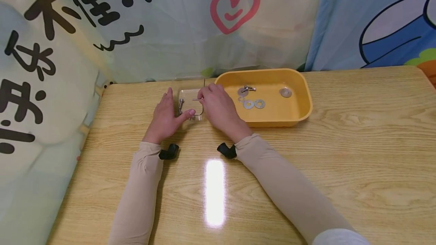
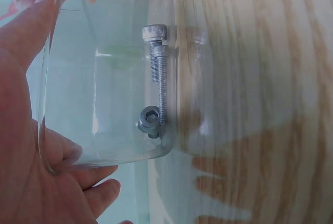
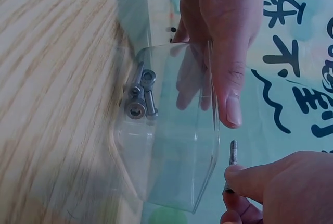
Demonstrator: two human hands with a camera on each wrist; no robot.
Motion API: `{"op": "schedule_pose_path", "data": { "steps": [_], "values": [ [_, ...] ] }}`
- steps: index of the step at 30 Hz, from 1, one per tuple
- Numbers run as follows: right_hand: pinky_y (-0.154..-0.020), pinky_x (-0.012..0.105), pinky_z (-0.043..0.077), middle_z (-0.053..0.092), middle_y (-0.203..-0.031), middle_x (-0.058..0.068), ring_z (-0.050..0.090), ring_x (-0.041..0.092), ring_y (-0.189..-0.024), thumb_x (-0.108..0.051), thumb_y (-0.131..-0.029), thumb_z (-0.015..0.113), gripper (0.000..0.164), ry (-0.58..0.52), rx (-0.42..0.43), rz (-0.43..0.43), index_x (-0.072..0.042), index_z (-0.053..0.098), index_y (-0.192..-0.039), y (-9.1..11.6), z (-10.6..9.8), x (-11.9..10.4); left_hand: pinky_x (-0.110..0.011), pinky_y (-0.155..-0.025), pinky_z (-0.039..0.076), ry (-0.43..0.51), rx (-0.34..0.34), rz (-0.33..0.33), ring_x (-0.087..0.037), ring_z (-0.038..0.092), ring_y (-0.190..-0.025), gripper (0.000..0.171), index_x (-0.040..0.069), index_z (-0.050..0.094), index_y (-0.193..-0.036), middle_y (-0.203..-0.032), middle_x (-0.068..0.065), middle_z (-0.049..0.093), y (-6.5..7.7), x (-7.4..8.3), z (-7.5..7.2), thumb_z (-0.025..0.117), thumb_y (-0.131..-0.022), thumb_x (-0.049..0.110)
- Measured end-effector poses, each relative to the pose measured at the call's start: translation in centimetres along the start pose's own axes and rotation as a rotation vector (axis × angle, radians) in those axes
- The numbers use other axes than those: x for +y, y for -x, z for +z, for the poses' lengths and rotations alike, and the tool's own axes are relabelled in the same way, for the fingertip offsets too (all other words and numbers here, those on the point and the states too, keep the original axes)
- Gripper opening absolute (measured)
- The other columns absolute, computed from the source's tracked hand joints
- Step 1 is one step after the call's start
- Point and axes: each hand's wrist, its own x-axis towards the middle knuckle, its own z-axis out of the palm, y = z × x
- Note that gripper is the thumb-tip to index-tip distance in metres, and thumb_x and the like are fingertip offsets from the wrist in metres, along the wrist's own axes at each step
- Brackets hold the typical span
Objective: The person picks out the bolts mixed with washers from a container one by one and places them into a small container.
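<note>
A clear plastic box (image 1: 186, 93) stands on the table, with several socket-head bolts (image 2: 162, 78) lying on its bottom. Along the box's left side rests my left hand (image 1: 165, 118), fingers straight against the wall and thumb stretched out over the near side. Above the box's right part, my right hand (image 1: 220, 109) pinches a threaded bolt (image 3: 233, 152) between thumb and fingers. The bolt's head end is mostly hidden by the fingers. My right forearm passes by the near left corner of the yellow tray (image 1: 272, 121).
Inside the tray lie several flat washers (image 1: 259, 104) and a few bolts (image 1: 250, 88) on the left, plus washers (image 1: 285, 92) on the right. A printed cloth (image 1: 272, 22) hangs behind and left of the wooden table (image 1: 357, 143).
</note>
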Motion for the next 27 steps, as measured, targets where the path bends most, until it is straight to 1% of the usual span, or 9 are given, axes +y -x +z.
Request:
{"op": "schedule_pose_path", "data": {
  "steps": [9, 18, 27],
  "values": [
    [-0.091, 0.038, 0.049, 0.063, -0.108, 0.011, 0.055, 0.029, -0.103, -0.012, -0.102, 0.060, 0.014, 0.015, -0.010, -0.002, -0.005, 0.070, -0.110, -0.27, 0.50, -0.08, -0.051, -0.122, 0.011, 0.000, 0.000, -0.016, -0.036, 0.006, -0.153, 0.104, -0.005, 0.000, -0.158, -0.165, -0.025, 0.008, 0.08, 0.18, -0.05, 0.061, -0.097, 0.053],
    [-0.093, 0.038, 0.048, 0.064, -0.107, 0.011, 0.056, 0.030, -0.103, -0.012, -0.100, 0.062, 0.013, 0.042, -0.011, -0.022, -0.006, 0.070, -0.109, -0.26, 0.71, -0.06, -0.051, -0.122, 0.012, -0.003, 0.008, 0.002, -0.037, 0.007, -0.153, 0.104, -0.008, 0.002, -0.157, -0.165, -0.025, 0.008, 0.01, 0.14, -0.08, 0.061, -0.097, 0.052],
    [-0.094, 0.038, 0.048, 0.065, -0.107, 0.011, 0.057, 0.029, -0.104, -0.013, -0.100, 0.062, 0.013, 0.044, -0.010, -0.019, -0.006, 0.071, -0.108, -0.29, 0.91, -0.03, -0.051, -0.122, 0.010, 0.001, -0.001, -0.009, -0.036, 0.005, -0.153, 0.105, -0.006, 0.000, -0.158, -0.165, -0.024, 0.006, 0.16, 0.26, -0.11, 0.062, -0.097, 0.052]
  ]
}}
